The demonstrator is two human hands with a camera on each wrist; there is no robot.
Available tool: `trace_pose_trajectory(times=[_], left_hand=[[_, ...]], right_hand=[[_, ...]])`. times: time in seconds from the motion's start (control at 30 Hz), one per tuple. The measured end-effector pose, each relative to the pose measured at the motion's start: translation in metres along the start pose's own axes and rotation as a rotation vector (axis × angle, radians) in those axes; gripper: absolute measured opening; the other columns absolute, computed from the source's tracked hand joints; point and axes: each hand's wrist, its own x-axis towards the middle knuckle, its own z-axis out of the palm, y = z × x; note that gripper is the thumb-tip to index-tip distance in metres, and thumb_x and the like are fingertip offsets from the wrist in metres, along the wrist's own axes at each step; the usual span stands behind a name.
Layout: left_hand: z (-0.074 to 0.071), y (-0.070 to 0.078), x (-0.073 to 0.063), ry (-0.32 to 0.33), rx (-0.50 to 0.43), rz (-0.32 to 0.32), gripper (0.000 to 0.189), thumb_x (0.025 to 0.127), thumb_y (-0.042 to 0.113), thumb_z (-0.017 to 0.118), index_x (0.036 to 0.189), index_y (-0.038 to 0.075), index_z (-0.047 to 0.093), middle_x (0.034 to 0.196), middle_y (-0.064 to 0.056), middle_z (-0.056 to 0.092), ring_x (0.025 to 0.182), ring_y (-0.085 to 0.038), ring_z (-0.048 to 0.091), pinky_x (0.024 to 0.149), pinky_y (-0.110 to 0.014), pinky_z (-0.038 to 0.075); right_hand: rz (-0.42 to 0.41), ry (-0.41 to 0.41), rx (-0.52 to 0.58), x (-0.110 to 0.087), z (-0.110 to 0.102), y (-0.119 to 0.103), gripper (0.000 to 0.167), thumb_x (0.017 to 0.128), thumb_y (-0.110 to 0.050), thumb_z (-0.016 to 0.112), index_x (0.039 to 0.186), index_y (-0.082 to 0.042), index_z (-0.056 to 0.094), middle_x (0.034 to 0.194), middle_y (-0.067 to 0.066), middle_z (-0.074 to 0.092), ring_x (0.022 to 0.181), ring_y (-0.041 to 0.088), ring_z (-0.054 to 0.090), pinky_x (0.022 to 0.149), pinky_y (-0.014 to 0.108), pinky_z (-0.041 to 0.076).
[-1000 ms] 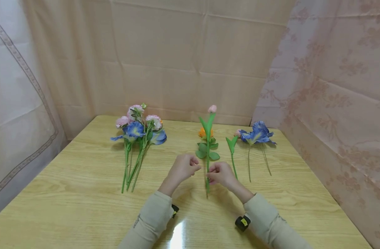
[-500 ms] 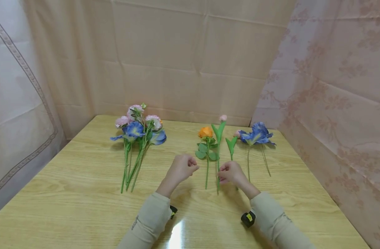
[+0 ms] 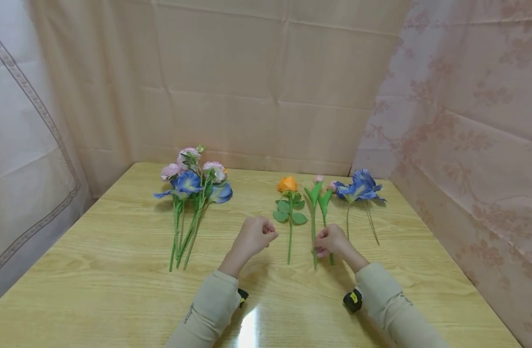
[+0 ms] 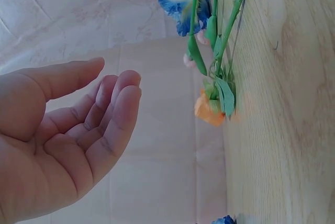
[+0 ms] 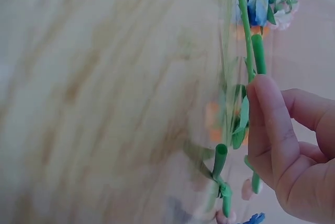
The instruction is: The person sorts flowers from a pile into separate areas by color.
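My right hand pinches the green stem of a pink tulip, just left of a second pink tulip that lies on the table. In the right wrist view the held stem shows between thumb and fingers, its cut end above them. My left hand holds nothing and hovers left of an orange rose with green leaves. Seen from the left wrist, that hand's fingers are loosely bent and apart from the thumb. Blue flowers with thin stems lie right of the tulips.
A bunch of pink and blue flowers lies at the left on the wooden table. A beige curtain hangs behind the table's back edge, and a patterned cloth hangs at the right.
My right hand has carried the tulip rightward and lower, from in front of the orange rose to beside the other tulip. The rose is uncovered now. My left hand has barely moved.
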Motion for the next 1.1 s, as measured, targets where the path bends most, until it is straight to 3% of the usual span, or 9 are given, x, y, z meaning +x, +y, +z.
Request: trace_pose_trajectory(times=[0.3, 0.63, 1.1], left_hand=[[0.0009, -0.0012, -0.001, -0.014, 0.004, -0.004, 0.011, 0.083, 0.011, 0.063, 0.076, 0.002, 0.061, 0.061, 0.0, 0.054, 0.048, -0.01, 0.052, 0.045, -0.022, 0.042], [0.0014, -0.0008, -0.0001, -0.022, 0.019, -0.015, 0.012, 0.084, 0.012, 0.063, 0.078, 0.002, 0.062, 0.063, 0.0, 0.055, 0.049, -0.01, 0.053, 0.046, -0.022, 0.043], [0.0002, -0.0005, -0.0006, -0.03, 0.016, -0.015, 0.012, 0.084, 0.012, 0.062, 0.077, 0.003, 0.062, 0.063, 0.0, 0.055, 0.048, -0.01, 0.053, 0.046, -0.023, 0.043]], right_hand=[[0.029, -0.014, -0.036, -0.0006, -0.0033, 0.004, 0.01, 0.077, 0.012, 0.056, 0.068, 0.008, 0.055, 0.057, 0.011, 0.055, 0.045, 0.014, 0.056, 0.049, 0.028, 0.051], [0.074, -0.031, -0.051, 0.0009, -0.0083, 0.0018, 0.003, 0.079, 0.01, 0.058, 0.077, 0.013, 0.057, 0.061, 0.011, 0.055, 0.046, 0.014, 0.056, 0.05, 0.028, 0.051], [0.082, -0.012, -0.08, 0.0029, -0.0069, 0.005, 0.004, 0.077, 0.01, 0.06, 0.078, 0.013, 0.059, 0.057, 0.011, 0.056, 0.043, 0.014, 0.056, 0.049, 0.027, 0.051]])
